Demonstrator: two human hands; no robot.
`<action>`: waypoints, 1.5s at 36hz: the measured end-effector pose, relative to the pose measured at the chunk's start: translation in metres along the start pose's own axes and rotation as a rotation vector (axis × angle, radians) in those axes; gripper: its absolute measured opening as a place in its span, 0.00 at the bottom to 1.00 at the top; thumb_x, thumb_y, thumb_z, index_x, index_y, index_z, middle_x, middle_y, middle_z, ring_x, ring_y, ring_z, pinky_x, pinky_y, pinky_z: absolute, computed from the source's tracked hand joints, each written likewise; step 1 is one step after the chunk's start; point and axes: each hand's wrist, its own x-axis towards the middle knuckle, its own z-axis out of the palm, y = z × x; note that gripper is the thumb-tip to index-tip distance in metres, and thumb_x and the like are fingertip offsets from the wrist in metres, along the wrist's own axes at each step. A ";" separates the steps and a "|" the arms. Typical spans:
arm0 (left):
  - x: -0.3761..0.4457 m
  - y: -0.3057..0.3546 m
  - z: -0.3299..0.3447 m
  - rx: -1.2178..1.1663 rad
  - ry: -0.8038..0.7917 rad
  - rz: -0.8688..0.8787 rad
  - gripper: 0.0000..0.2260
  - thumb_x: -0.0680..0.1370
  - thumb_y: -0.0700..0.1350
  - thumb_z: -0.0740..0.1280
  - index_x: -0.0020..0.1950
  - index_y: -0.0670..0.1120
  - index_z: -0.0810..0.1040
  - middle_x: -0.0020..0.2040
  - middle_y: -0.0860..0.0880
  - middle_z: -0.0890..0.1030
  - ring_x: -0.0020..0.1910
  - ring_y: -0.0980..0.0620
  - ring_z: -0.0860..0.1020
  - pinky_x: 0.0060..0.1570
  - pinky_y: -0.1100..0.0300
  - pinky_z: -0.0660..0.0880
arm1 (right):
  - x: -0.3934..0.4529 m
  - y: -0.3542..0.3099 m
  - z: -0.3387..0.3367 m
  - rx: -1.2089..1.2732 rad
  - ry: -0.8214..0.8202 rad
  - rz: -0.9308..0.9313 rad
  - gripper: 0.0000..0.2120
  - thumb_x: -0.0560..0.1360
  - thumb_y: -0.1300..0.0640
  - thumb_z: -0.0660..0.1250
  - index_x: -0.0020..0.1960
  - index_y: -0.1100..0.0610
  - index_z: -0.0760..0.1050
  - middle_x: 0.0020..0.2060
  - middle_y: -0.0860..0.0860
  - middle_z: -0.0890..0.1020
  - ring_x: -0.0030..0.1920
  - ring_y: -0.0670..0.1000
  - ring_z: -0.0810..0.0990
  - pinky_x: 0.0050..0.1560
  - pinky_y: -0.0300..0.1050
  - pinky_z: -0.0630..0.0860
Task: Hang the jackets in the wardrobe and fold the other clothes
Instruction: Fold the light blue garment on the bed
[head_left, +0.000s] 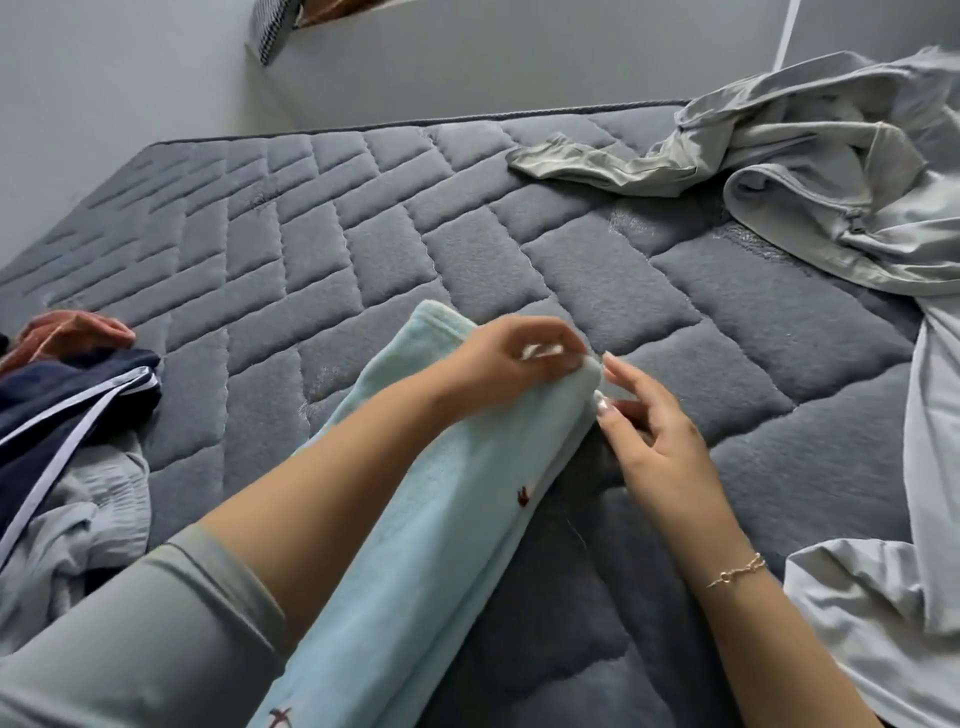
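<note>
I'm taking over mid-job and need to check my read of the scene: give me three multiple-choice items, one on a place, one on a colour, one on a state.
1. Where does the navy striped garment lie on the mattress?
A left edge
B far right
C centre

2. What colour is the fleece garment being folded?
A red
B light blue
C black

3. What is the left hand doing?
A hanging idle
B pinching the fleece's far corner
C resting flat on the mattress

Answers: 1 A, it lies at the left edge; 2 B, pale blue pile; 3 B, fingers curled on the corner.

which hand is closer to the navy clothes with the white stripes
Left. The left hand grips the far end of the light blue towel mid-mattress, on the side of the navy clothes. The right hand is just beyond the towel's corner, farther from them.
</note>
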 end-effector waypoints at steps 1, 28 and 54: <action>0.003 -0.001 0.004 0.092 -0.012 -0.005 0.03 0.78 0.43 0.68 0.49 0.46 0.81 0.42 0.58 0.78 0.44 0.63 0.74 0.53 0.62 0.68 | 0.001 -0.001 -0.001 -0.011 -0.003 -0.022 0.16 0.79 0.61 0.63 0.61 0.43 0.72 0.56 0.43 0.76 0.49 0.32 0.76 0.46 0.22 0.69; -0.252 -0.020 -0.009 0.211 0.221 -0.566 0.21 0.83 0.52 0.57 0.75 0.57 0.61 0.78 0.56 0.56 0.76 0.60 0.53 0.71 0.68 0.49 | -0.073 -0.012 0.074 -0.783 -0.531 -0.519 0.20 0.80 0.52 0.61 0.70 0.58 0.71 0.72 0.52 0.68 0.76 0.50 0.59 0.75 0.46 0.40; -0.619 0.000 0.072 -0.172 1.345 -1.138 0.04 0.77 0.38 0.67 0.48 0.47 0.80 0.48 0.50 0.79 0.52 0.48 0.78 0.53 0.59 0.71 | -0.356 -0.027 0.204 -0.375 -0.928 -0.492 0.14 0.80 0.61 0.62 0.64 0.57 0.76 0.66 0.47 0.75 0.69 0.45 0.70 0.72 0.37 0.59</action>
